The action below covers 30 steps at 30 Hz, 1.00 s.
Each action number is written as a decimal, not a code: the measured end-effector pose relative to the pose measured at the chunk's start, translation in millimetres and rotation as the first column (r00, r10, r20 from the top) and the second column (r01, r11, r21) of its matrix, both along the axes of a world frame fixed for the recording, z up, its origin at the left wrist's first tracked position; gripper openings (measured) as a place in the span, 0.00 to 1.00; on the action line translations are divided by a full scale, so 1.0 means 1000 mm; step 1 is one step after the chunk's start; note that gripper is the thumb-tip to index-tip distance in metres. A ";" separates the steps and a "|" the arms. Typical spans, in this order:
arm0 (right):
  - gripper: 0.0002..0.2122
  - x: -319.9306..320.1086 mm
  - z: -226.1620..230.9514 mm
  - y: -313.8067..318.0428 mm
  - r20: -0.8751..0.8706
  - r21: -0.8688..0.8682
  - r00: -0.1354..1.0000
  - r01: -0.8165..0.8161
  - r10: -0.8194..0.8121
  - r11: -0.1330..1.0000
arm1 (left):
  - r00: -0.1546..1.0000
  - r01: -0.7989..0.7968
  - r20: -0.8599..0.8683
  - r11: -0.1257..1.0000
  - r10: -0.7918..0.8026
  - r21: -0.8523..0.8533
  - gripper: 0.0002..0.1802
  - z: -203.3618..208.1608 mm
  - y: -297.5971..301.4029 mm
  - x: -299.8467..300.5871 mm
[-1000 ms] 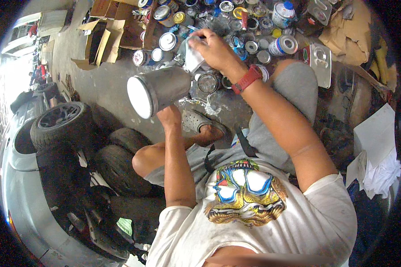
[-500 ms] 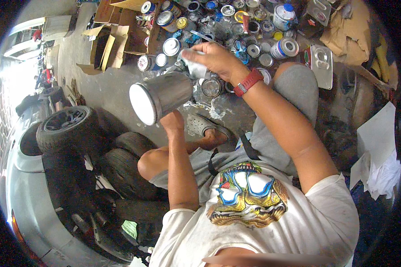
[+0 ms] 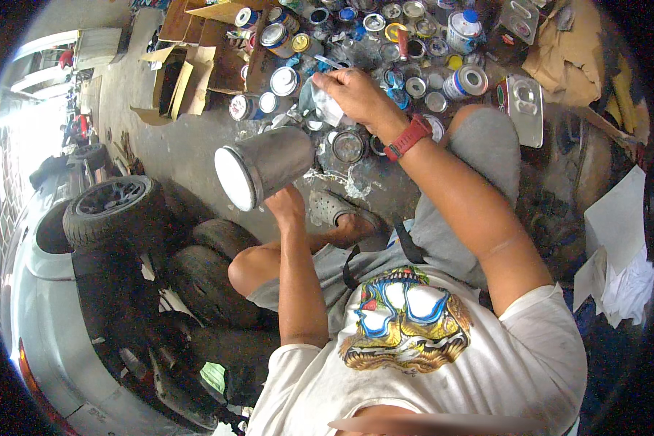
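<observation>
- Handling appears mid-course: the metal cup (image 3: 277, 160), just beyond your left hand (image 3: 287, 204), is not set down.
- Left fingers hidden behind it; closure cannot be told.
- Your right hand (image 3: 356, 97) pinches the pale rag (image 3: 321, 106) at its fingertips.

From mid-view, a silver-grey cup (image 3: 280, 160) with a white end (image 3: 235, 179) shows toward ten o'clock, a red wristwatch (image 3: 408, 138) between one and two. At five, a white T-shirt (image 3: 516, 356) bears a blue-yellow-brown print (image 3: 407, 320).
</observation>
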State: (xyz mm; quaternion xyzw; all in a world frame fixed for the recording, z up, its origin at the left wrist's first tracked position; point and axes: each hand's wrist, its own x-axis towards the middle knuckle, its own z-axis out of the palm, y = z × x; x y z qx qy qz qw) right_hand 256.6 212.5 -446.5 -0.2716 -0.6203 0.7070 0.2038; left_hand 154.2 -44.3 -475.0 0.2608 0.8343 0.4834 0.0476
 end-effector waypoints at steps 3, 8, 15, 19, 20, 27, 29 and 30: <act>0.22 -0.002 -0.003 -0.003 -0.032 0.038 0.992 -0.122 0.124 0.992 | 0.998 -0.045 0.038 0.998 0.047 -0.053 0.22 0.005 0.007 0.011; 0.21 0.010 0.007 -0.011 0.042 0.370 0.991 -0.133 0.127 0.919 | 0.996 -0.061 0.064 0.998 0.061 0.003 0.23 0.012 0.011 0.017; 0.22 0.006 0.014 -0.007 0.116 0.322 0.987 -0.146 0.114 0.935 | 0.977 0.024 -0.194 0.957 -0.083 -0.289 0.21 0.019 0.014 0.024; 0.22 0.010 0.013 -0.007 0.060 0.413 0.997 -0.070 0.050 0.908 | 0.996 -0.041 0.077 0.997 0.036 0.065 0.20 0.014 0.020 0.028; 0.22 0.011 0.014 -0.008 0.009 0.424 1.000 -0.014 0.011 0.905 | 0.999 -0.007 0.033 1.000 0.006 0.011 0.18 0.014 0.019 0.026; 0.20 0.010 0.018 -0.008 0.011 0.392 1.000 -0.001 -0.003 0.920 | 0.903 0.024 -0.377 0.901 -0.206 -0.434 0.14 0.009 0.015 0.016; 0.19 0.010 0.018 -0.009 -0.060 0.516 0.995 0.098 -0.078 0.851 | 0.826 0.009 -0.518 0.925 -0.221 -0.379 0.15 0.007 0.019 0.016; 0.19 0.010 0.018 -0.009 -0.069 0.503 0.993 0.116 -0.094 0.857 | 0.874 0.001 -0.458 0.942 -0.164 -0.336 0.18 0.006 0.020 0.016</act>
